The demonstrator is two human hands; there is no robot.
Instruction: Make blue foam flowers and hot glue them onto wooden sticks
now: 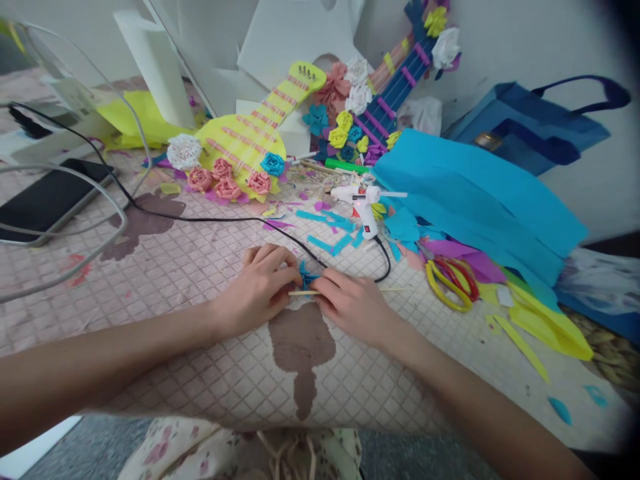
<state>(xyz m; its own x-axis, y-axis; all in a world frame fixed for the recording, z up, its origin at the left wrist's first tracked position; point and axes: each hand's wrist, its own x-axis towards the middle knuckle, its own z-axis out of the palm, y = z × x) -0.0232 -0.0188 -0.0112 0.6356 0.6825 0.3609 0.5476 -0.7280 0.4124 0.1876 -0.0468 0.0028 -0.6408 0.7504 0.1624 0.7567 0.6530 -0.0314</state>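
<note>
A small blue paper flower (307, 275) sits between my two hands, partly hidden by the fingers. My left hand (263, 283) is closed, with thumb and fingertips pinching the flower's left side. My right hand (355, 303) curls round a thin wooden stick (299, 293), its fingertips against the flower's right side. One end of the stick shows below the flower; the other sticks out to the right past my knuckles. Beyond my right hand, a white glue gun (367, 213) lies on its side with a small red light showing. Blue paper strips (333, 223) are scattered beside it.
A yellow paper guitar (245, 133) with paper roses and a dark blue one (400, 87) stand at the back. Yellow and red-handled scissors (453, 283), blue sheets (475, 187) and yellow scraps (550, 320) lie right. A black cable (215, 219) crosses the table; a phone (55, 197) lies left.
</note>
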